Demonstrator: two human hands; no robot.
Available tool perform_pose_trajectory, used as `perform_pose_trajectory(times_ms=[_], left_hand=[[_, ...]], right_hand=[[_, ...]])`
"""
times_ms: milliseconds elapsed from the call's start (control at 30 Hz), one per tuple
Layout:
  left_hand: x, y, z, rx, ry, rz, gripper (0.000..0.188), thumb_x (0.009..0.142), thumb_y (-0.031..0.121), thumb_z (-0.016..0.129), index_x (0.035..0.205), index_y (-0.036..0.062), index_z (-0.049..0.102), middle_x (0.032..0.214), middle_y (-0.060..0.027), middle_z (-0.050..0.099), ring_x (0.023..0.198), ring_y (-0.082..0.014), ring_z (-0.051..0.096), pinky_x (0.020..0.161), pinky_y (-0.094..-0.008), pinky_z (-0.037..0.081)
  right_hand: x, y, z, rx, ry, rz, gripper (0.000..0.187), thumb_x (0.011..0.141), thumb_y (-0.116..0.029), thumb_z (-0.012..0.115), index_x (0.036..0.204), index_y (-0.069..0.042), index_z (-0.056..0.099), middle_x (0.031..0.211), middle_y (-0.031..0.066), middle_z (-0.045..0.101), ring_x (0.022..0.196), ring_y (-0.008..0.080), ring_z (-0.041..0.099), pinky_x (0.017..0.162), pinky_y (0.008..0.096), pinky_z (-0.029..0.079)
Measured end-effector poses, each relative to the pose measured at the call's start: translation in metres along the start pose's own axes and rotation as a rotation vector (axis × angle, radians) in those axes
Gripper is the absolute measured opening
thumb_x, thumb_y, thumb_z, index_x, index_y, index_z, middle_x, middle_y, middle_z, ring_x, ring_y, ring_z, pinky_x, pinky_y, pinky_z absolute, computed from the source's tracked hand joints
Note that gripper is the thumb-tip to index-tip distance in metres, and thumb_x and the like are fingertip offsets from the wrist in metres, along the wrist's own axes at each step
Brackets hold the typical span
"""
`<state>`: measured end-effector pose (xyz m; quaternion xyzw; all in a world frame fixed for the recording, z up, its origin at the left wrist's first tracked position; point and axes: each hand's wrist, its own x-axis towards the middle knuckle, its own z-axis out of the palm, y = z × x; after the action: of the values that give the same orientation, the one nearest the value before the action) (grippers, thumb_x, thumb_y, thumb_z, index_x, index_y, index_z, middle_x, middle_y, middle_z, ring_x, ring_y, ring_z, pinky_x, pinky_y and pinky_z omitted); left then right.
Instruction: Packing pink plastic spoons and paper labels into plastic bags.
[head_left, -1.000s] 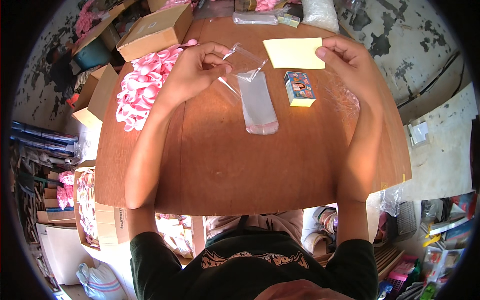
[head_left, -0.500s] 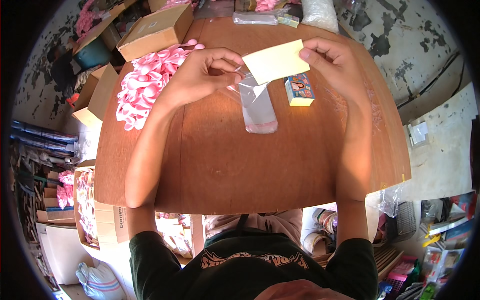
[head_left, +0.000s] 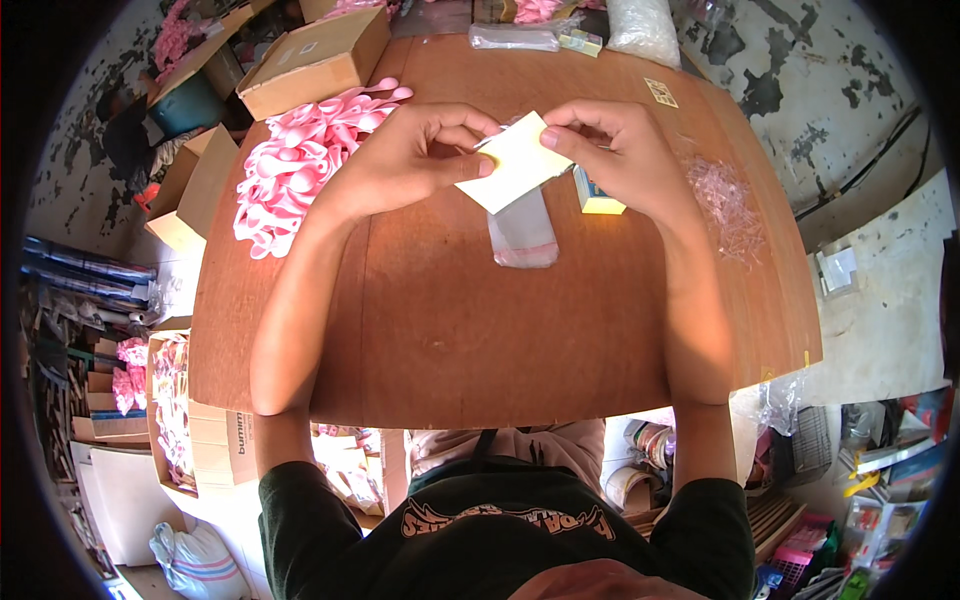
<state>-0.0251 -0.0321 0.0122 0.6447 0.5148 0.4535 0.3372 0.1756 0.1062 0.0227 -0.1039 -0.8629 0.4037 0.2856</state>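
Note:
A pale yellow card (head_left: 514,170) is held tilted above the table between both hands. My left hand (head_left: 425,150) pinches its left corner, with a bit of clear film showing at the fingertips. At the card's upper right corner my right hand (head_left: 615,145) closes thumb and fingers on it. Below the card a stack of clear plastic bags (head_left: 524,240) lies flat on the table. A small stack of cards (head_left: 600,203), blue-printed on top with yellow sides, sits partly hidden under my right hand. Beside my left forearm is a heap of pink balloons (head_left: 290,185).
A closed cardboard box (head_left: 315,62) stands at the far left of the wooden table (head_left: 480,350). Clear plastic strips (head_left: 725,205) lie at the right, with a small yellow card (head_left: 660,93) beyond. Packed clear bags (head_left: 513,37) and a white bulging bag (head_left: 642,30) line the far edge.
The yellow card has moved left and down and turned more steeply. My right hand has come in toward my left, uncovering the small card and strips on the right.

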Motion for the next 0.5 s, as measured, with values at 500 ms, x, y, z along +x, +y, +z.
perform_pose_trajectory(times_ms=[500], left_hand=[[-0.003,0.008,-0.008,0.098,0.038,0.006,0.025,0.090,0.012,0.066,0.109,-0.0054,0.065,0.095,-0.0097,0.072,0.085,-0.0093,0.063,0.080,-0.0239,0.048]], right_hand=[[0.001,-0.012,0.014,0.241,0.130,-0.021,0.017,0.086,-0.010,0.071,0.097,0.002,0.068,0.084,0.0043,0.070,0.076,0.0062,0.062,0.069,0.0218,0.049]])
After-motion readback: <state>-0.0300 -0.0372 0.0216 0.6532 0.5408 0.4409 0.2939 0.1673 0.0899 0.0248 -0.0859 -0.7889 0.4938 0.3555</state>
